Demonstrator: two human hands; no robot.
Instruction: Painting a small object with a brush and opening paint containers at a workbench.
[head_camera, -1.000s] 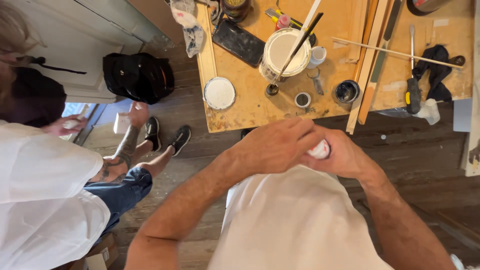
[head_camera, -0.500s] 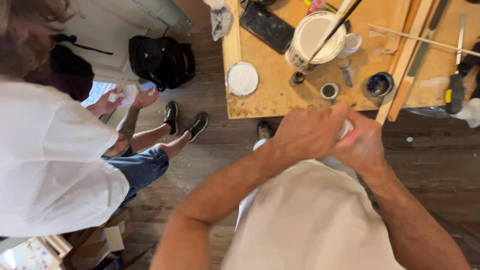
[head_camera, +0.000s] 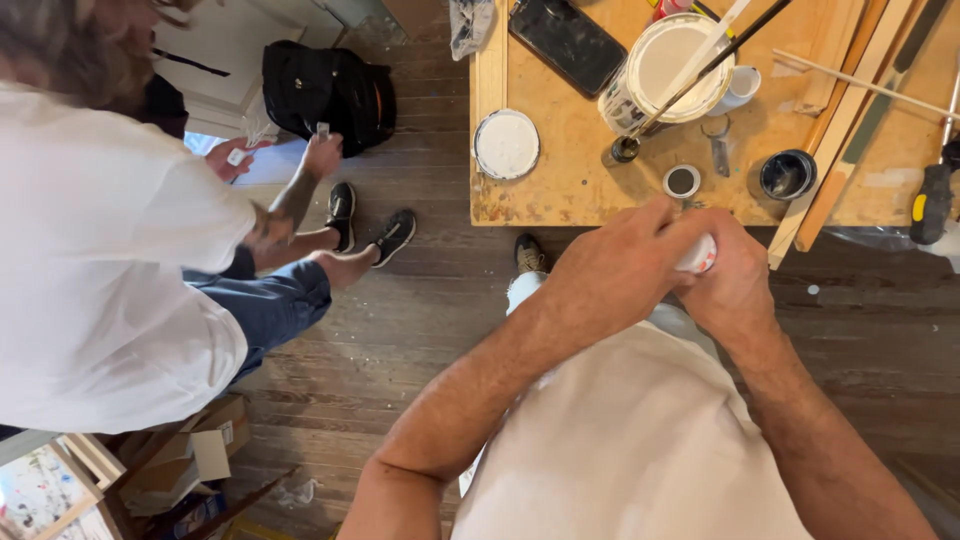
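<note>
My left hand (head_camera: 612, 268) and my right hand (head_camera: 735, 272) are clasped together around a small white container (head_camera: 698, 254), held in front of my chest just short of the wooden table's edge (head_camera: 580, 212). Only a sliver of the container shows between my fingers. Beyond my hands on the table stand a large open can of white paint (head_camera: 668, 62) with a stir stick and a brush laid across it, its white lid (head_camera: 506, 144), a small round cap (head_camera: 681, 181) and a small dark jar (head_camera: 787, 174).
A person in a white shirt (head_camera: 110, 260) sits on the floor at left, hands near a black backpack (head_camera: 328, 92). A black phone (head_camera: 566, 42), wooden strips (head_camera: 842, 150) and a screwdriver (head_camera: 932, 195) lie on the table. Boxes (head_camera: 195, 455) sit at lower left.
The view has shifted, so the table and my hands sit further right and higher. My hands stay clasped on the small container; the seated person now fills more of the left side.
</note>
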